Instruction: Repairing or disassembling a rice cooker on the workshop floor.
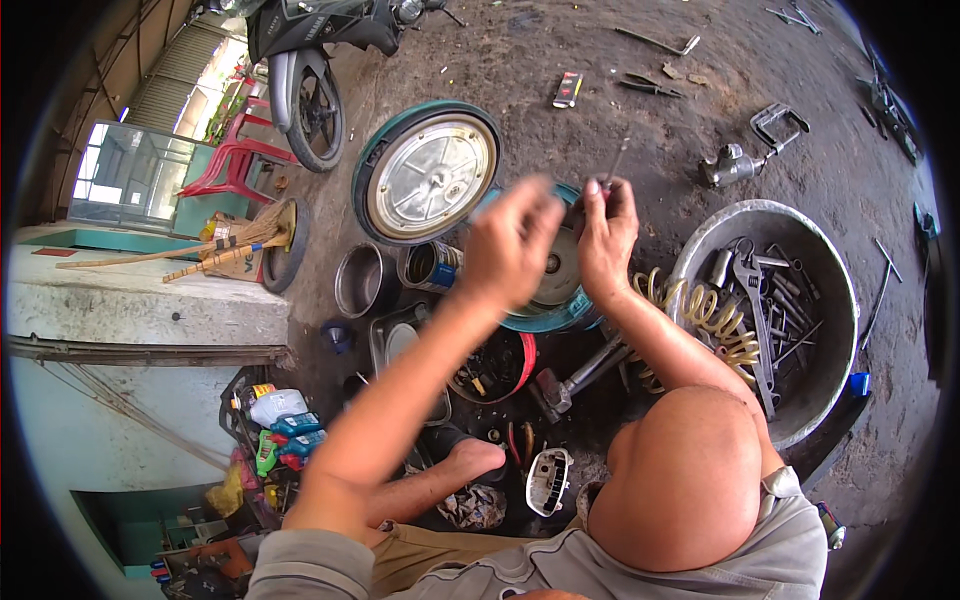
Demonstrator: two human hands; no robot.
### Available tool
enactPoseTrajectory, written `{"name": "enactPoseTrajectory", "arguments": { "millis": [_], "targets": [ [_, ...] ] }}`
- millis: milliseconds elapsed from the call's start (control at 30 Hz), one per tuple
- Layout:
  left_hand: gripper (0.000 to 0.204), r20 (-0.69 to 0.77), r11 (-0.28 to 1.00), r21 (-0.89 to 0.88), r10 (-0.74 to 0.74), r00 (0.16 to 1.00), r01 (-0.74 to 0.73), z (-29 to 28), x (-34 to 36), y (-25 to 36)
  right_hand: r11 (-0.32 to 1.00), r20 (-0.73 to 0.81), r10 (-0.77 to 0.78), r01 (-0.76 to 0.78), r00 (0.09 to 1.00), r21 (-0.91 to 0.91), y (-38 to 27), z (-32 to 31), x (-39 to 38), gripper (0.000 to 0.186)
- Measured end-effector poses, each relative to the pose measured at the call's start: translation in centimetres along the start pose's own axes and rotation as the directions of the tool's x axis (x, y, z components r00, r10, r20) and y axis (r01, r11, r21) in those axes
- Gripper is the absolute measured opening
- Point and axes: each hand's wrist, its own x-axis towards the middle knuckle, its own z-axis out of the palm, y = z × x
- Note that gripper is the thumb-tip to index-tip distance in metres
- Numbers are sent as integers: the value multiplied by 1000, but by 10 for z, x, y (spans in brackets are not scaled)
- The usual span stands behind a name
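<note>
My left hand is smeared by motion, above the left side of a teal rice cooker body; I cannot make out whether it holds anything. Close beside it, my right hand is closed around the red handle of a screwdriver, whose thin shaft points up and away from me. Between and below the hands, a round metal plate shows inside the cooker, partly hidden by them. The cooker's lid stands swung open at the far left, its silvery inner side facing me.
A large metal basin full of wrenches and tools stands at the right, beside a coiled yellow hose. Left of the cooker are a metal pot and a can. Pliers lie farther off. A motorbike stands far left.
</note>
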Motion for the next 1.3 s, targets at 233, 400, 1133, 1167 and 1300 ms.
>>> {"name": "enactPoseTrajectory", "arguments": {
  "millis": [233, 400, 1133, 1167, 1300],
  "targets": [
    [73, 277, 582, -655, -409, 870, 482, 78, -82, 13, 987, -68, -125, 117, 990, -111, -4, 6, -1, 17],
    [52, 112, 797, -474, -367, 924, 374, 61, -100, -15, 943, 28, -265, 265, 964, -199, 11, 3, 7, 19],
    [81, -333, 952, 230, -119, 935, 203, -160, 93, -127, 599, 764, -189, 689, 617, -408, 56, 102, 29, 41],
    [81, -332, 950, 235, -119, 936, 204, -162, 93, -129, 601, 784, -164, 691, 599, -402, 58, 103, 29, 39],
    [82, -347, 940, 252, -136, 928, 231, -157, 93, -122, 587, 785, -146, 691, 602, -421, 68, 101, 34, 36]
  ]
}}
